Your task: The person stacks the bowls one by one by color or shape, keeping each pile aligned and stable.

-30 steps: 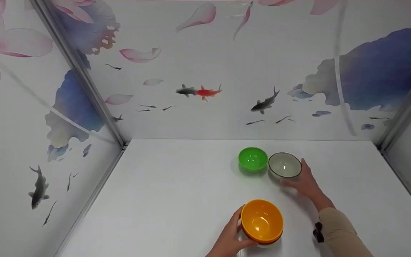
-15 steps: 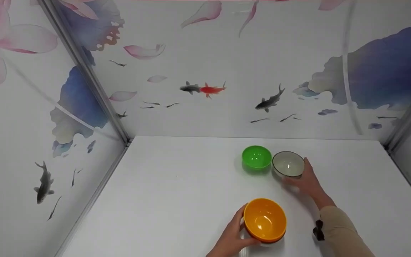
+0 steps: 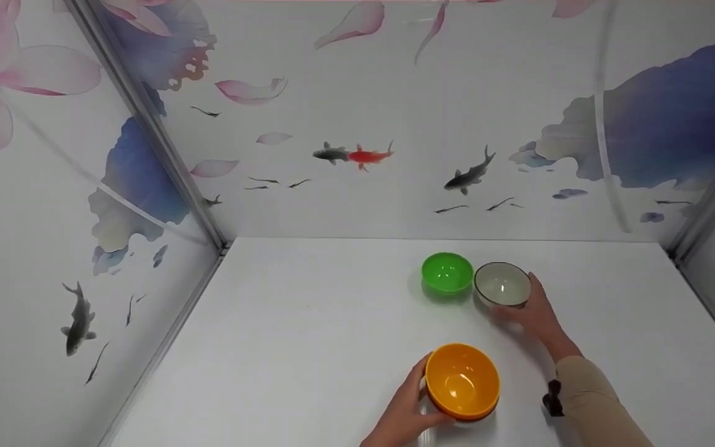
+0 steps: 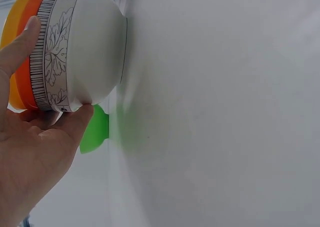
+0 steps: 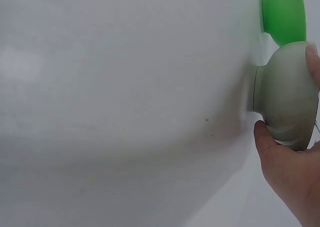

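Note:
My left hand (image 3: 402, 406) grips a stack of bowls near the table's front. On top sits a yellow-orange bowl (image 3: 462, 380), nested in a white bowl (image 4: 97, 47) with a dark leaf-pattern band, seen in the left wrist view. An orange band (image 4: 29, 79) shows between them; whether it is a separate bowl I cannot tell. Farther back, my right hand (image 3: 534, 315) holds a pale bowl with a dark rim (image 3: 502, 284) by its right and near sides, thumb and fingers around it. Immediately left of that bowl stands a green bowl (image 3: 447, 273), upright.
The white table (image 3: 295, 335) runs back to a wall (image 3: 345, 211) printed with fish, petals and blue leaves. Side walls enclose it, with a metal post (image 3: 165, 149) at the left corner. A dark bow (image 3: 553, 398) hangs by the right sleeve (image 3: 593, 397).
The head view has shifted slightly, so everything appears a little to the right. Both hands keep their holds, and the bowls show no clear movement on the table.

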`<state>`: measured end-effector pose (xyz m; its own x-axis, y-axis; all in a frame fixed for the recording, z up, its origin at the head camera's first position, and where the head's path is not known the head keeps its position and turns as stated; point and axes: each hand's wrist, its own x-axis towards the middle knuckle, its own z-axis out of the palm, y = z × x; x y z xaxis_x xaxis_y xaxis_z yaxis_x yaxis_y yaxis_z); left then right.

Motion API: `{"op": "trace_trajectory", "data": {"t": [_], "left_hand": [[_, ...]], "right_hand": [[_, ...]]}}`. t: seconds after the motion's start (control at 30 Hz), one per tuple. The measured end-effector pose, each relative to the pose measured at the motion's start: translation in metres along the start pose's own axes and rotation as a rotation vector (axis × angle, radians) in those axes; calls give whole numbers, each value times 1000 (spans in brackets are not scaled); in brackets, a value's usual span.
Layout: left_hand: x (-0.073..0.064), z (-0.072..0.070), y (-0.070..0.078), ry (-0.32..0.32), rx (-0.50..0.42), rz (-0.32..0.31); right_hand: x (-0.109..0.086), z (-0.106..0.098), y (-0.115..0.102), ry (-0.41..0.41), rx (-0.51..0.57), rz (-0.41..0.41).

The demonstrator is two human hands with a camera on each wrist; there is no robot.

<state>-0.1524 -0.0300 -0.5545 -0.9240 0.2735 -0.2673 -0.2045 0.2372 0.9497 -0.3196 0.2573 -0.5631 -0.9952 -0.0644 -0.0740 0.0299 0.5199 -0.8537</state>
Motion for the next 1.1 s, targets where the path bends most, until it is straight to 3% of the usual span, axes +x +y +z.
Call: {"op": "trace_trajectory", "data": {"t": [0.3, 0.57, 1.1], "left_hand": [[1, -1, 1, 2, 63, 45], [-2, -2, -2, -16, 34, 80], [0, -1, -3, -2, 35, 48]], "right_hand": [[-3, 1, 0, 59, 1, -17], [-4, 3, 4, 88, -13, -53], [-10, 5, 5, 100, -43, -34]]}}
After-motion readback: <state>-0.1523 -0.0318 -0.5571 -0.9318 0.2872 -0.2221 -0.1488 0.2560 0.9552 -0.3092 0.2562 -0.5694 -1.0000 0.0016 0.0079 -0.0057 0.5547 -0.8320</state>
